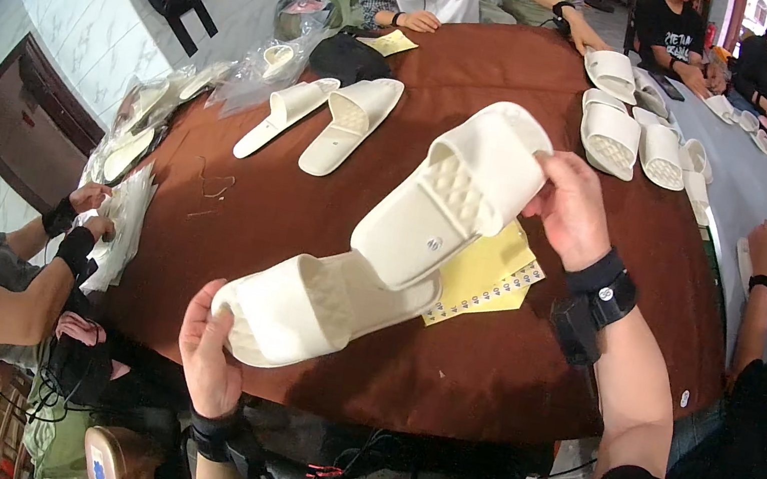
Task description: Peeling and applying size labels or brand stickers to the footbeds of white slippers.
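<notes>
My left hand grips the toe end of a cream slipper just above the near edge of the brown table. My right hand holds a second cream slipper by its toe, tilted up, its heel overlapping the heel of the first. A small round sticker shows on the second slipper's insole near the heel. Under the slippers lies a yellow sheet of small stickers. Both my wrists wear black straps.
Another pair of cream slippers lies farther back on the table, and several more sit at the far right. Clear bags with slippers pile up at the left. Other people sit around the table, their hands on the edges.
</notes>
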### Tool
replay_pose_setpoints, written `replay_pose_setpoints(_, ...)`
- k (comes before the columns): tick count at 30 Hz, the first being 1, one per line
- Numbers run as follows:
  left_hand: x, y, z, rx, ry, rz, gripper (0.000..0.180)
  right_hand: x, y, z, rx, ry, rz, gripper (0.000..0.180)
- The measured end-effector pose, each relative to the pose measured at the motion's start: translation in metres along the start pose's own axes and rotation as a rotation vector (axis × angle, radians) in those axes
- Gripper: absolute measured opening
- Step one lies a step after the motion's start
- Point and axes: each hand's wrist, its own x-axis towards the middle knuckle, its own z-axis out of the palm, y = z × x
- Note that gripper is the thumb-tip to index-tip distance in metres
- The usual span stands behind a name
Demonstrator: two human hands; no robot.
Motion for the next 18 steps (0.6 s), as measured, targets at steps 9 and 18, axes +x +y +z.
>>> replay_pose_setpoints(9,0.039,0.017,-0.009,0.138,-0.116,0.003,0.027,-0.001,-0.008,0.001,0.014,-0.038,0.050,0.015)
replay_pose_setpoints(18,0.099,0.031,0.026,0.773,-0.441,0.138,0.032,-0.034,0.026,0.036,0.061,-0.539,0.196,0.045)
